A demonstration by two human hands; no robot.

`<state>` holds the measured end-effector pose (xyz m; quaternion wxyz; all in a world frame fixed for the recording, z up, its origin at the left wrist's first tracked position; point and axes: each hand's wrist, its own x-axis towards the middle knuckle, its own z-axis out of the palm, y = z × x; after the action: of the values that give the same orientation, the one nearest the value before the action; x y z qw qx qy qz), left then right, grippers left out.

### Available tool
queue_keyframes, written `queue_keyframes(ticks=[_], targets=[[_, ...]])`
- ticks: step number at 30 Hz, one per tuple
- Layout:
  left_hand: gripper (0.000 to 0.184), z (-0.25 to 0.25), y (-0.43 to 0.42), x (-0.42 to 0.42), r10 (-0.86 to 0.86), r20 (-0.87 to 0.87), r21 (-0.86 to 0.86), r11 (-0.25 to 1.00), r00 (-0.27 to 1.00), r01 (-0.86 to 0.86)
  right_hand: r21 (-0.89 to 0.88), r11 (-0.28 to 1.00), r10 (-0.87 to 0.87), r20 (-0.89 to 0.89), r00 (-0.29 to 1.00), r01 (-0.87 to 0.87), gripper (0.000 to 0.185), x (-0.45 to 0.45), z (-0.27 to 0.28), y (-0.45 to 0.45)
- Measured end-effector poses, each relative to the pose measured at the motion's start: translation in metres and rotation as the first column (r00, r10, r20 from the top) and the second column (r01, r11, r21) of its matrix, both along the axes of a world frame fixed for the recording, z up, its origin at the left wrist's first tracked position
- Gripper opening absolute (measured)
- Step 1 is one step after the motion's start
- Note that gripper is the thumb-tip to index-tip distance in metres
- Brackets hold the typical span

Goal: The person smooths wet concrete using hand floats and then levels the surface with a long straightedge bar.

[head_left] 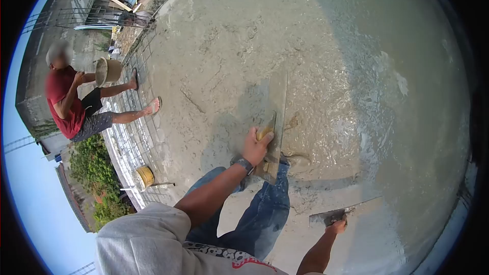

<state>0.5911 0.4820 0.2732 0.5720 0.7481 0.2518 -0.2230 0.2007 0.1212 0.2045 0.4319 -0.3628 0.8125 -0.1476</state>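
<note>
Grey wet concrete (224, 56) spreads around the person, whose two hands each grip a trowel. The left hand (258, 145) is closed around the yellow handle of the long trowel (278, 97); its blade lies along the right side of that hand, running well forward past the knuckles and back beside the wrist. The right hand (338, 225) is wrapped around the grip of the dark trowel (365, 204), whose blade extends to both sides of the fist. Whether either blade touches the concrete cannot be told. Well apart, a co-worker (63, 97) holds a bucket (108, 71); near the mesh (142, 142) sits a yellow pail (144, 177).
</note>
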Motion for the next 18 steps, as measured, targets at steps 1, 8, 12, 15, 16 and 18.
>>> queue_keyframes(ticks=[1, 8, 12, 15, 16, 18], targets=[[0.032, -0.005, 0.011, -0.008, 0.020, 0.015, -0.043, 0.999, 1.000, -0.020, 0.011, 0.999, 0.053, 0.023, 0.998, -0.053, 0.036, 0.017, -0.015, 0.004], [0.044, -0.024, 0.149, -0.038, 0.310, -0.083, -0.189, 0.928, 0.947, -0.320, 0.036, 0.804, 0.559, 0.298, 0.774, -0.594, 0.018, 0.234, -0.046, 0.153], [0.045, -0.073, 0.254, -0.079, 0.439, 0.097, -0.036, 0.898, 0.893, -0.438, -0.027, 0.676, 0.675, 0.424, 0.604, -0.736, 0.028, 0.318, -0.043, 0.288], [0.044, -0.119, 0.330, -0.113, 0.559, 0.127, 0.095, 0.815, 0.819, -0.571, 0.001, 0.558, 0.739, 0.454, 0.498, -0.830, 0.042, 0.343, -0.061, 0.374], [0.044, -0.132, 0.352, -0.124, 0.586, 0.125, 0.154, 0.786, 0.801, -0.599, 0.029, 0.498, 0.780, 0.422, 0.462, -0.867, 0.052, 0.350, -0.061, 0.404], [0.042, -0.156, 0.394, -0.144, 0.625, 0.142, 0.271, 0.721, 0.768, -0.637, 0.073, 0.395, 0.824, 0.413, 0.389, -0.916, 0.071, 0.354, -0.075, 0.460]])
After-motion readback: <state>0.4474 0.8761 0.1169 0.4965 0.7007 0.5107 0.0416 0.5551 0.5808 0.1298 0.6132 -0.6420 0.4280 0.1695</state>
